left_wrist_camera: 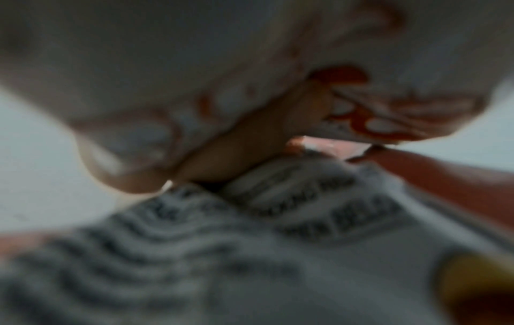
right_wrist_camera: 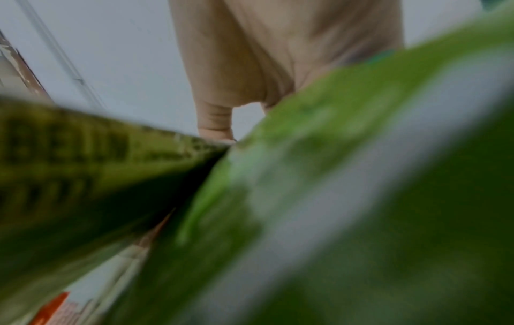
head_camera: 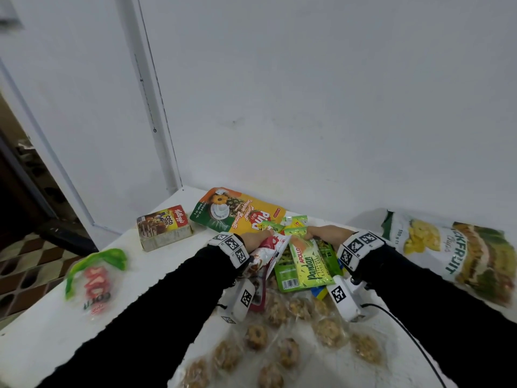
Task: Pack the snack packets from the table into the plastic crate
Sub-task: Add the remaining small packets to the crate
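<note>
Head view: the left hand (head_camera: 256, 238) grips a red-and-white packet (head_camera: 268, 252) at its upper edge, fingers curled round it. The right hand (head_camera: 326, 233) grips a bunch of green packets, fingers clamped on their tops; the front one is the Pandan packet (head_camera: 310, 266). Both bunches hang just above the white table (head_camera: 156, 281), touching each other at the middle.

Landmark: the Pandan packet.
- Behind it, against the wall: the Pino biscuit pouch (head_camera: 237, 211), lying flat.
- Left of it, well apart: the Coco Pops box (head_camera: 164, 227); nearer the table's left edge, a clear corn packet (head_camera: 95, 278) with a green top.
- Right of it: the jackfruit chips bag (head_camera: 458, 253), lying flat.
- In front of it, under both wrists: a clear bag of round cookies (head_camera: 282, 340).

Left wrist view: blurred; a finger (left_wrist_camera: 250, 140) presses between white printed wrappers. Right wrist view: blurred; a thumb (right_wrist_camera: 215, 114) sits on green wrappers (right_wrist_camera: 333, 176).
</note>
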